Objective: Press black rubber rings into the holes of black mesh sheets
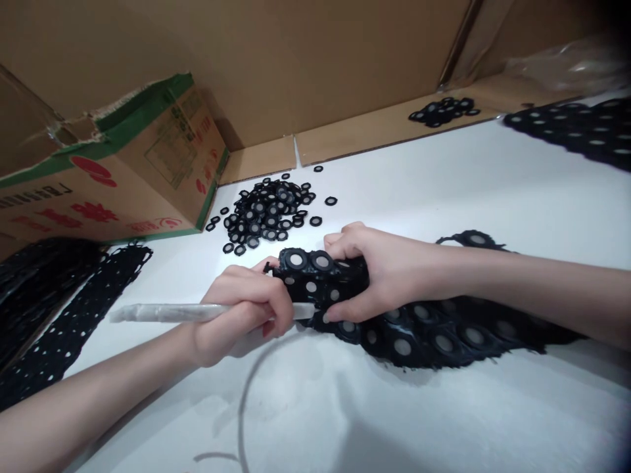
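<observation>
"As the head view has it, what is in the grip of the left hand?"

"One whitish stick-like tool, fingers wrapped round it, tip at the black sheet."

"Right hand?"

"Grip pinched on that sheet, part-folded, pale discs throughout, on the white counter. Beyond: one pile of loose black-rimmed pieces; left, one printed carton."

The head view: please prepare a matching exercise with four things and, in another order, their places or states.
1. Thin whitish stick
2. Black flexible sheet with grey discs
3. Brown cardboard box with green edges
4. Heap of small black rings with grey centres

A. Bent in the right hand
B. Loose on the white table
C. Gripped by the left hand
D. At the left, printed in red

Pairs: 1-C; 2-A; 3-D; 4-B
</observation>
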